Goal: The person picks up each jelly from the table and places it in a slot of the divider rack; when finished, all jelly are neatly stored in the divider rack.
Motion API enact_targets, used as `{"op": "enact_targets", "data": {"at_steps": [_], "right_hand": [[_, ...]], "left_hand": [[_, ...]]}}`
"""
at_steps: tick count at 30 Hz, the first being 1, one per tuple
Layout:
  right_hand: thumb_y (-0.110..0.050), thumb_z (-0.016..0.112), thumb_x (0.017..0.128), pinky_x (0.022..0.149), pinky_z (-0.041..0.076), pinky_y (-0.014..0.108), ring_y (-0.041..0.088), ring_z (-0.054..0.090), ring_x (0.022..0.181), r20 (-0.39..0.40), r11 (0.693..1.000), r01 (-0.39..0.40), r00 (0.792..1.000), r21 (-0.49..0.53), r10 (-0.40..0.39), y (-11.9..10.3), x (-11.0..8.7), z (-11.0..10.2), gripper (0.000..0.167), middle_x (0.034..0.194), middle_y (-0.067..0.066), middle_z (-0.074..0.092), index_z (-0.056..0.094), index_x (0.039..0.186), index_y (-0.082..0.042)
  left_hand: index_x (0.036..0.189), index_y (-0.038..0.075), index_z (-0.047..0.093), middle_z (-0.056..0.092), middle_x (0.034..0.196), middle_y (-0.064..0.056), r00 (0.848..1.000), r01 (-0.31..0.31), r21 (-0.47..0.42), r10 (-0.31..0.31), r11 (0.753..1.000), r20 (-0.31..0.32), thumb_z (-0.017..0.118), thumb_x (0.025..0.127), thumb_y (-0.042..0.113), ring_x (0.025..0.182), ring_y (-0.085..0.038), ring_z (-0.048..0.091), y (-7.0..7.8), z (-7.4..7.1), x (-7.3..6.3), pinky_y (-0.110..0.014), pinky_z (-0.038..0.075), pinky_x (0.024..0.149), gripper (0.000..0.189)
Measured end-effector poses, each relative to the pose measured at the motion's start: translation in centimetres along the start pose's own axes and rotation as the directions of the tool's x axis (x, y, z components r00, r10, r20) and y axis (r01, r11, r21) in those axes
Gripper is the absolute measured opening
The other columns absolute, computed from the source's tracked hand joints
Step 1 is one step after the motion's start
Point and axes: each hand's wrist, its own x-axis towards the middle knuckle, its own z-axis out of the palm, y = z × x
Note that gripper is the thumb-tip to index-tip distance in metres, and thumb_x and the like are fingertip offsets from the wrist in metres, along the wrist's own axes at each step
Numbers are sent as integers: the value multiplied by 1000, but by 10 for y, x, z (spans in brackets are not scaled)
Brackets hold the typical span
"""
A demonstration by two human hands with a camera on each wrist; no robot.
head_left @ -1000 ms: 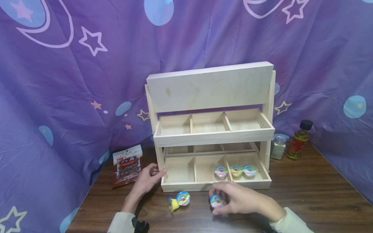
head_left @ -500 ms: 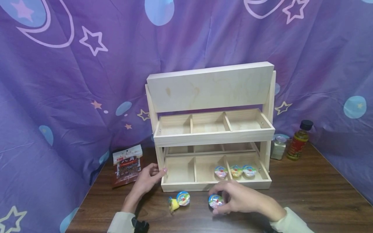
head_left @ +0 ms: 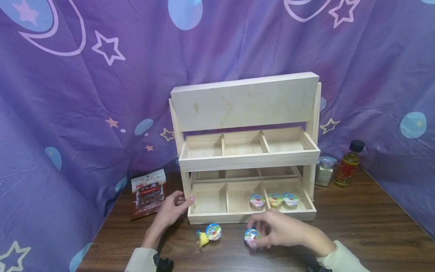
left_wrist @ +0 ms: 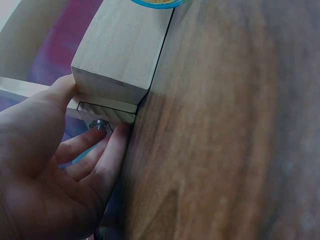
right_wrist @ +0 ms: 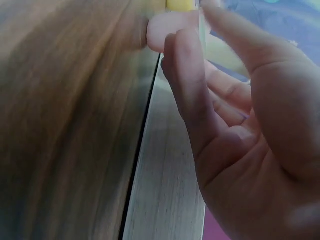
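Note:
A small foil-lidded jelly cup [head_left: 250, 235] is pinched between the thumb and fingers of my right hand [head_left: 283, 228], just in front of the wooden rack [head_left: 249, 160]. In the right wrist view, the pinkish body of that jelly cup [right_wrist: 170, 31] shows at the fingertips. My left hand [head_left: 172, 209] holds the rack's lower left end; the left wrist view has its thumb on one side and its fingers by a metal bolt [left_wrist: 100, 124]. Two more jelly cups lie on the table: one lid-up [head_left: 213, 232], one yellow and tipped over [head_left: 203, 238].
Inside the lower tray, one jelly cup [head_left: 257, 201] sits in the middle compartment and two, a yellow one [head_left: 275, 200] and a pale one [head_left: 290, 199], in the right. A spice packet [head_left: 148, 194] lies left; a glass jar [head_left: 324, 172] and oil bottle [head_left: 347, 164] stand right.
My right hand has shifted slightly right, and its thumb has come up against the jelly cup's lid edge. The left hand and the rack stay put.

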Motion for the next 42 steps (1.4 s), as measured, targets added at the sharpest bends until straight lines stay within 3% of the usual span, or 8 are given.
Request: {"op": "enact_targets", "data": {"at_steps": [5, 11, 17, 26, 36, 42], "right_hand": [[-43, 91, 87, 64, 59, 18, -7, 62, 71, 27, 999, -19, 999, -40, 20, -1, -2, -1, 53, 86, -11, 69, 68, 124, -12], [-34, 88, 92, 63, 59, 18, -7, 61, 72, 25, 998, -7, 1000, -66, 9, -3, -3, 0, 40, 88, -12, 69, 67, 120, -16], [-34, 88, 93, 61, 61, 19, -6, 64, 71, -12, 999, 5, 1000, -38, -6, -1, 0, 0, 40, 90, -11, 71, 69, 124, -18], [-42, 87, 92, 62, 61, 21, -5, 63, 72, -114, 998, -14, 993, -63, 6, -1, 5, -13, 46, 86, -12, 68, 71, 127, -18], [-36, 91, 88, 61, 60, 23, 0, 63, 71, -280, 991, -27, 960, -129, -10, 3, 20, -32, 47, 84, -13, 68, 72, 128, -19], [-35, 92, 88, 65, 60, 26, 7, 64, 76, -321, 987, -45, 947, -152, -7, 9, 30, -32, 50, 88, -12, 69, 71, 130, -19]], "left_hand": [[126, 1, 69, 79, 121, -20, 1000, 1, 2, -1, 1000, 3, 79, 99, 45, 110, -29, 78, 0, 0, 0, -42, 66, 94, 52], [125, 1, 69, 79, 120, -19, 1000, 6, -9, -6, 1000, 0, 80, 99, 43, 106, -28, 78, 0, 0, -1, -41, 67, 93, 51], [126, 1, 70, 79, 121, -20, 1000, 3, 4, -3, 1000, -4, 80, 98, 43, 109, -30, 78, 0, -1, -1, -44, 66, 94, 51], [127, 2, 69, 79, 122, -19, 1000, 20, 5, -20, 1000, -2, 80, 98, 45, 111, -30, 78, -1, 1, 1, -44, 66, 96, 53], [125, 2, 69, 79, 122, -20, 1000, 18, -8, -18, 1000, -5, 80, 98, 44, 112, -31, 78, -1, 0, 1, -43, 66, 96, 51], [126, 2, 70, 79, 123, -20, 1000, 18, -5, -18, 1000, -5, 80, 98, 42, 112, -31, 78, 0, 0, 1, -44, 66, 97, 49]]}}
